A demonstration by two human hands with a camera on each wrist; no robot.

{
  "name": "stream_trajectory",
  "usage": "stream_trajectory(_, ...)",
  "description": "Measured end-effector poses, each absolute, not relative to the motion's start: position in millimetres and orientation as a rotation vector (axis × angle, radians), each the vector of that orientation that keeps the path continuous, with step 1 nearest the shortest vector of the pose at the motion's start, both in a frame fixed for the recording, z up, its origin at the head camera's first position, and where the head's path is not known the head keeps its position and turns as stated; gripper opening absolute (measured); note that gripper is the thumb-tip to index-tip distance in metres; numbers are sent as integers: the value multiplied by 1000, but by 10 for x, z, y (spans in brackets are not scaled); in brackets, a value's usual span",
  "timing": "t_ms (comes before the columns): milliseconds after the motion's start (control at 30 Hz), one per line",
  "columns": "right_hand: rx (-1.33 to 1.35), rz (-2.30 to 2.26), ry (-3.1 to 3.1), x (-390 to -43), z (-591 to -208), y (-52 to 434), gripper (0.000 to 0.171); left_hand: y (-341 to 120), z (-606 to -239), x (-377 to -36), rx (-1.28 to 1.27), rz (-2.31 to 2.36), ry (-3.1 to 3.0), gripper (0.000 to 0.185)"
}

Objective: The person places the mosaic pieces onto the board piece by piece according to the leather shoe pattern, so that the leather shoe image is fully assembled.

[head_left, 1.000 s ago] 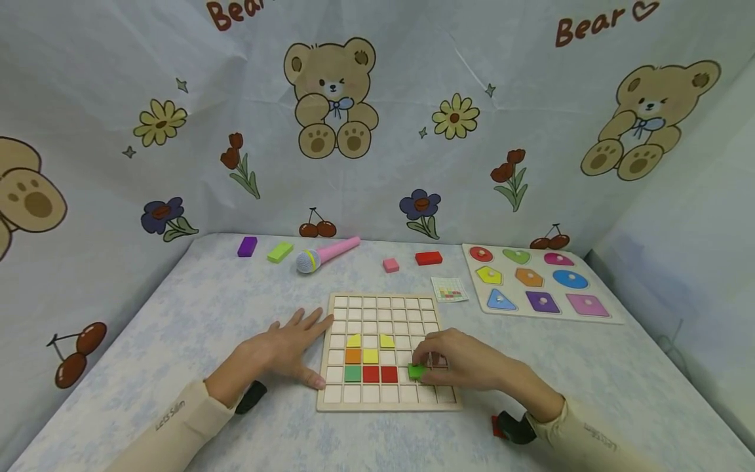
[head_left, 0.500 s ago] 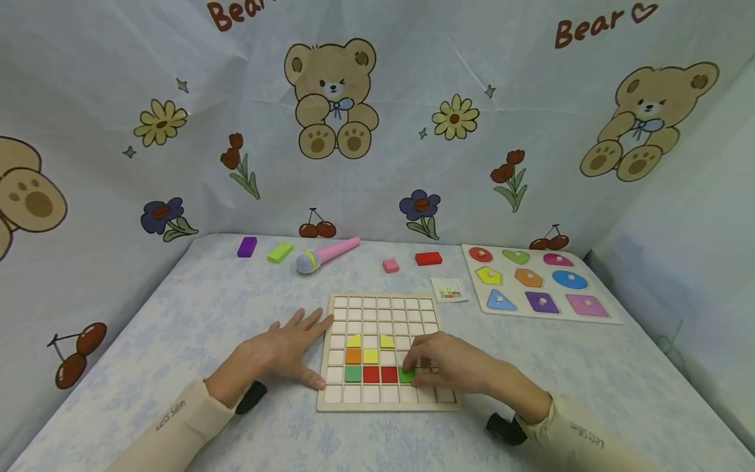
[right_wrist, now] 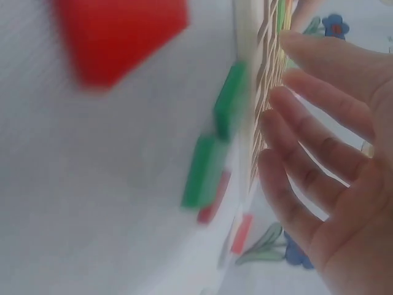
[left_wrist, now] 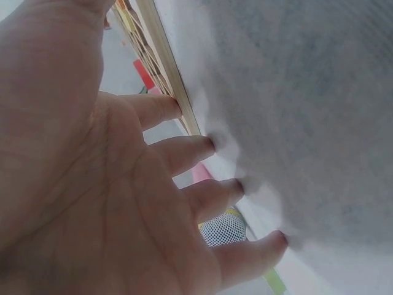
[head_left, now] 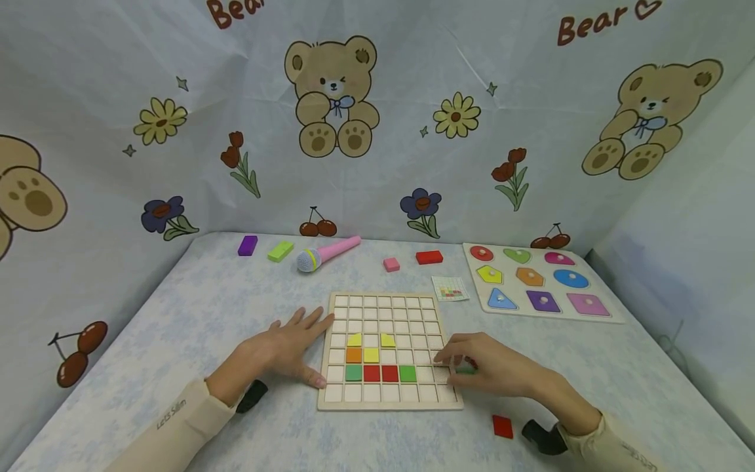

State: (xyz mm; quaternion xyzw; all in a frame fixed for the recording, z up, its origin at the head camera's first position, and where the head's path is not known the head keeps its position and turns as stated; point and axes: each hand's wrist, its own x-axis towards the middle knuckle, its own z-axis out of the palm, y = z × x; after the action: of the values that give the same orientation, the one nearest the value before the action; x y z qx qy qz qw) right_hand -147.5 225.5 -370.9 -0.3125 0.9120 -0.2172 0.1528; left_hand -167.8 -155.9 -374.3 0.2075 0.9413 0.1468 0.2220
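My left hand lies flat, fingers spread, against the grid board's left edge. My right hand, fingers loose, hovers over green tiles lower right of board, gripping nothing.

The head view is evenly and softly lit, with only faint shadows cast under the hands and no glare seen. Straight lines are bent near the edges by a wide lens. Both wrist views are blurred: the red tile is smeared out of focus, and the table cloth is rendered as grainy grey
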Motion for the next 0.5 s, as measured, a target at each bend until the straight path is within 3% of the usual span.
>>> stream_trajectory(200,-785,-632,2614,-1463,-3726,2422,20,-1560,-3753,-1686,573,396,2600,121)
stream_trajectory(500,-749,-614,2634,-1429,-3751,2589,22,-1547,-3742,-1697,577,392,2598,121)
